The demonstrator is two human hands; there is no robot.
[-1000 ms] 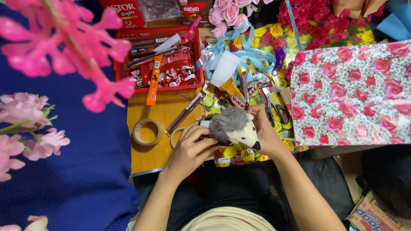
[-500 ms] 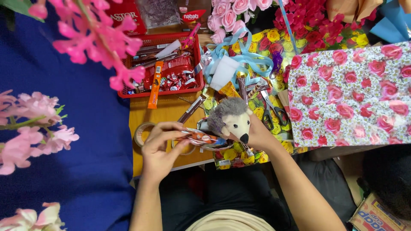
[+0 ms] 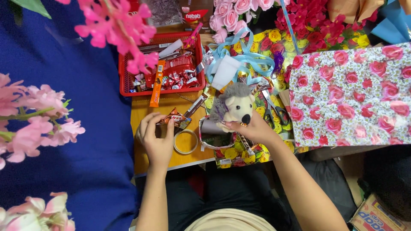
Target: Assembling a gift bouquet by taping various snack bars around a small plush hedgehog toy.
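Observation:
My right hand [image 3: 253, 130] grips a small plush hedgehog [image 3: 232, 105], grey-spined with a cream face and black nose, and holds it upright over a paper-wrapped bundle [image 3: 212, 130] at the table's near edge. My left hand [image 3: 156, 139] pinches a small red and brown snack packet [image 3: 174, 117] to the left of the toy. A ring of clear tape [image 3: 186, 142] lies on the wooden table [image 3: 150, 156] just right of that hand.
A red basket [image 3: 128, 83] of wrapped sweets sits at the back, an orange bar [image 3: 157, 83] hanging over its rim. Scissors [image 3: 274, 107] lie on yellow-flowered wrap. Rose-patterned paper [image 3: 349, 92] covers the right. Light-blue ribbon [image 3: 246, 57], pink artificial flowers [image 3: 115, 28] and blue cloth [image 3: 92, 141] surround the table.
My left hand has left the toy, picked up the snack packet and drawn it left. My right hand has turned the hedgehog so its face points toward me.

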